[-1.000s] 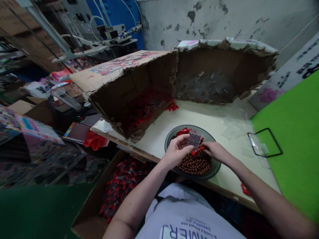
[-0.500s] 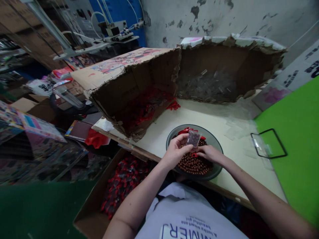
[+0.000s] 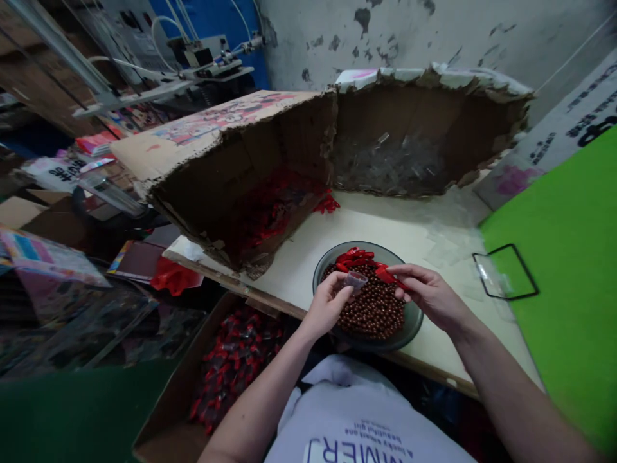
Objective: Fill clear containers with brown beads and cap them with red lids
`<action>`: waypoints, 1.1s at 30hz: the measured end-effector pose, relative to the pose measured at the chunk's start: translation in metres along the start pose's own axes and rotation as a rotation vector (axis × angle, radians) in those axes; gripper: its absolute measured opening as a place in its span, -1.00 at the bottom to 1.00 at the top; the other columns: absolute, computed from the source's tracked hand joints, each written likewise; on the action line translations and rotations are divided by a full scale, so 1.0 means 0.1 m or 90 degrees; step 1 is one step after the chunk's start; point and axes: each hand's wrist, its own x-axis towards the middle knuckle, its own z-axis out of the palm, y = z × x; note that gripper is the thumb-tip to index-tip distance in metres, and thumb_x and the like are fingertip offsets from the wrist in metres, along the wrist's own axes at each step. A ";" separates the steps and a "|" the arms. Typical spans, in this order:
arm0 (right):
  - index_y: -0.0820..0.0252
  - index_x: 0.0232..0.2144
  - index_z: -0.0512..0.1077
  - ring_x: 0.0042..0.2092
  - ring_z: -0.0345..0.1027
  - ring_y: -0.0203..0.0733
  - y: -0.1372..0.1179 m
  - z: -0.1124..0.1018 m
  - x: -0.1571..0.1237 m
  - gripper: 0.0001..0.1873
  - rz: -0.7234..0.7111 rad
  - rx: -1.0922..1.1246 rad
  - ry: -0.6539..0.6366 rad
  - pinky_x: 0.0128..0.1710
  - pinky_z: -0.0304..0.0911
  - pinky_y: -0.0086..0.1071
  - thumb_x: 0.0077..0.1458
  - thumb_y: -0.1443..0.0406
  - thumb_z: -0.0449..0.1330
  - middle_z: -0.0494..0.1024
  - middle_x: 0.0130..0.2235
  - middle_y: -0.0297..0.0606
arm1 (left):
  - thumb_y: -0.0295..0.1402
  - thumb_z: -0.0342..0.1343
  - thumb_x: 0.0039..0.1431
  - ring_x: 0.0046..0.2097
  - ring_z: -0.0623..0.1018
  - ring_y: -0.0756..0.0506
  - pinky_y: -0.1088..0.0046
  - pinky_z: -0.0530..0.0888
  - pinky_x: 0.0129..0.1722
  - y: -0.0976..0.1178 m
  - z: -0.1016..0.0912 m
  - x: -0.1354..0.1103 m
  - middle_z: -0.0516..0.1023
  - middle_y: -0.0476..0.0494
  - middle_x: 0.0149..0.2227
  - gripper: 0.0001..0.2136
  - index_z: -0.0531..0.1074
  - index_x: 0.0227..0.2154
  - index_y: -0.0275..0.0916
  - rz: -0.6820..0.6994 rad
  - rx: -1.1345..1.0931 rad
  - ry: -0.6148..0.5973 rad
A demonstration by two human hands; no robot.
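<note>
A dark glass bowl (image 3: 415, 320) near the table's front edge holds many small brown beads (image 3: 373, 307) and a few red pieces (image 3: 357, 256) at its far side. My left hand (image 3: 328, 305) hovers over the bowl's left rim, fingers pinched on a small clear packet (image 3: 355, 280). My right hand (image 3: 429, 294) is over the bowl's right side, thumb and fingers closed on a red piece (image 3: 387, 275).
Two torn cardboard boxes lie on their sides at the back: the left box (image 3: 231, 161) holds red pieces, the right box (image 3: 424, 128) clear packets. A floor box (image 3: 226, 360) of filled red packets sits below the table. A black-rimmed clear tray (image 3: 504, 273) lies beside a green board (image 3: 569, 270).
The packet in my left hand has dropped from upright to low over the beads. My right hand has drawn away to the right, now pinching a red piece.
</note>
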 end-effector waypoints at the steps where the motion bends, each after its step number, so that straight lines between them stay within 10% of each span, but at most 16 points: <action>1: 0.16 -0.20 0.55 -0.45 0.33 -0.37 -0.02 0.03 -0.02 -0.73 0.006 0.028 -0.001 -0.53 0.19 -0.51 0.00 0.22 0.26 0.56 -0.35 -0.24 | -0.31 0.08 0.18 -0.14 0.53 -0.08 0.42 0.48 -0.15 -0.02 0.03 0.00 0.52 -0.21 -0.12 -0.78 0.39 -0.16 -0.29 0.000 0.014 -0.009; 12: 0.12 -0.10 0.51 -0.44 0.36 -0.34 -0.04 0.17 -0.18 -0.69 -0.049 -0.077 -0.055 -0.44 0.28 -0.47 0.10 0.17 0.22 0.56 -0.45 -0.32 | -0.27 0.02 0.21 -0.22 0.50 -0.04 0.44 0.49 -0.22 -0.11 0.17 -0.05 0.47 -0.14 -0.18 -0.73 0.36 -0.07 -0.25 0.011 0.046 -0.049; 23: 0.05 -0.09 0.53 -0.15 0.48 -0.17 0.10 0.38 -0.25 -0.73 -0.381 -0.380 0.175 -0.08 0.38 -0.24 0.14 0.31 0.20 0.60 -0.13 -0.24 | -0.18 -0.05 0.26 -0.55 0.35 0.09 0.62 0.31 -0.62 -0.12 0.34 -0.08 0.34 0.05 -0.47 -0.74 0.30 -0.11 -0.22 -0.011 0.008 -0.013; 33: 0.05 0.08 0.41 -0.12 0.45 -0.25 0.06 0.36 -0.33 -0.57 -0.513 -0.489 0.067 -0.07 0.37 -0.37 0.17 0.45 0.13 0.56 -0.10 -0.24 | -0.19 -0.04 0.26 -0.53 0.25 0.13 0.63 0.22 -0.56 -0.03 0.24 -0.07 0.31 0.04 -0.46 -0.75 0.36 -0.18 -0.26 -0.011 0.045 -0.028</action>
